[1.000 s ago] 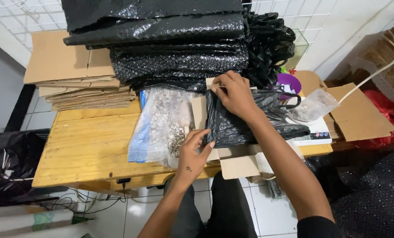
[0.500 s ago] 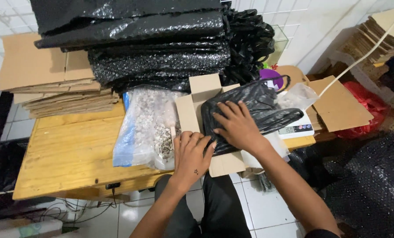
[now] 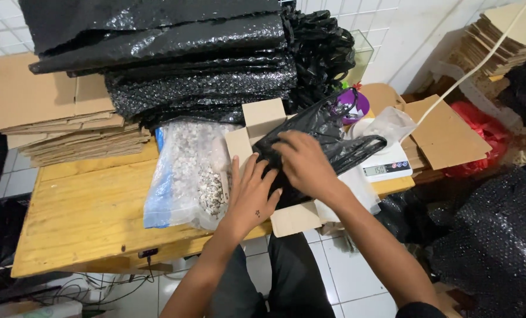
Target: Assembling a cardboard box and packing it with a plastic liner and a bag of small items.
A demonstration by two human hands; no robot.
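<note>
- Head view: my left hand (image 3: 252, 197) lies flat, fingers (image 3: 246, 171) spread, pressing the near left edge of a small open cardboard box (image 3: 263, 118) and touching the black plastic bag (image 3: 322, 132) stuffed into it.
- My right hand (image 3: 303, 162) rests palm down on top of the black plastic bag, fingers loosely together and curved over it, pinching nothing that I can see.
- The box sits at the near right part of the wooden surface (image 3: 80, 218); one flap hangs over the front edge.
- Just left of the box: a clear bag of pale gravel (image 3: 186, 174), touching my left hand.
- Right of the box: a white digital scale (image 3: 386, 165) with a clear plastic bag (image 3: 389, 123) on it; a purple tub (image 3: 357, 106) behind.
- Back of the surface: a tall stack of black bubble wrap (image 3: 175, 65); back left, a pile of flattened cardboard (image 3: 51, 118).
- Room: white tiled wall (image 3: 416, 29), white tiled floor (image 3: 345, 282), cables under the surface (image 3: 98, 288), more flat cardboard at upper right (image 3: 504, 35), a red bag (image 3: 480, 129) below it.
</note>
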